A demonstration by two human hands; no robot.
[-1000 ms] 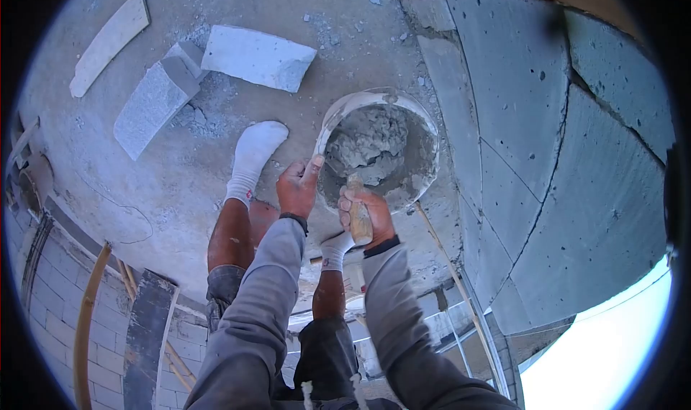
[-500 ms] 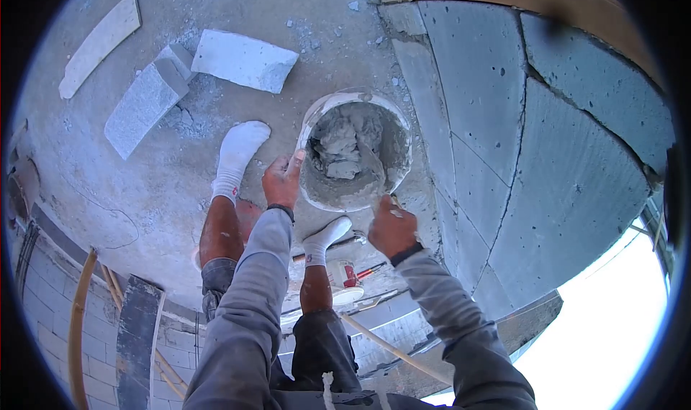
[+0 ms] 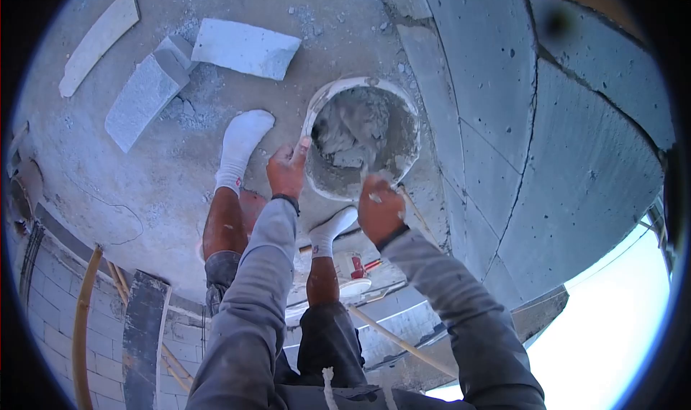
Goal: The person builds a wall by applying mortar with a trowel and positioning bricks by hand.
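A round bucket [image 3: 413,158] with a pale, crusted rim stands on the floor in front of me. Wet grey mortar [image 3: 353,126] is heaped inside it. My left hand [image 3: 288,169] is closed on the near left of the rim, thumb up along the edge. Over the near right side of the bucket, my right hand [image 3: 381,207] is wrapped round a trowel [image 3: 368,164]. Its mortar-coated blade dips into the mix and is mostly hidden.
My socked feet [image 3: 245,133] stand close to the bucket. Cut pale blocks [image 3: 246,47] lie at the upper left with crumbs around them. A wall of large grey blocks [image 3: 489,101] rises on the right. Behind me are a pole [image 3: 403,342] and a red-marked white container [image 3: 354,286].
My right hand has moved left and slightly up with the trowel, which has shifted within the mortar. The left hand stays on the rim. The view has shifted slightly.
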